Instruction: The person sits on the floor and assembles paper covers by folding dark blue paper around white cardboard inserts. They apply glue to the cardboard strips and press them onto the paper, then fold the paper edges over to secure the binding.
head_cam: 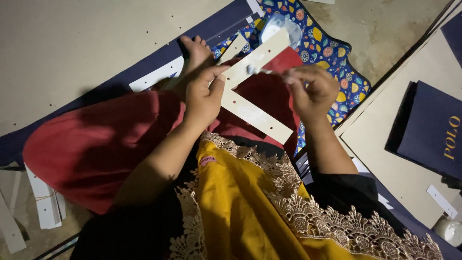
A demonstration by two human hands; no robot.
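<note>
Seated on the floor (394, 24), red-clad knees drawn up, gold cloth with lace trim (250, 207) draped across the lap. Left hand (202, 96) clenched around the edge of a cream cardboard strip (257, 58), thumb pressing on its face, holding it tilted above the lap. Right hand (313, 89) pinched shut on a small white applicator (255, 70), tip touching the strip's surface near its middle. Second cream strip (255, 115), punched with small holes, lying crosswise just under the first, resting over the red fabric (96, 144) of the legs and glistening along its length. Bare foot (197, 50) poking out beyond the left hand, close to the upper strip. Patterned blue mat (332, 48) with bright fruit shapes spread beneath, just behind both strips. Large beige board (72, 48) with tiny holes lying at the far left, edged by a dark navy sheet (216, 26). More beige board (380, 144) on the right, carrying a folded navy paper bag (428, 125) with gold lettering. Loose white strips (43, 202) bundled on the floor at the lower left, well apart from the hands. Small white round object (450, 230) at the lower right corner, too blurred to identify.
</note>
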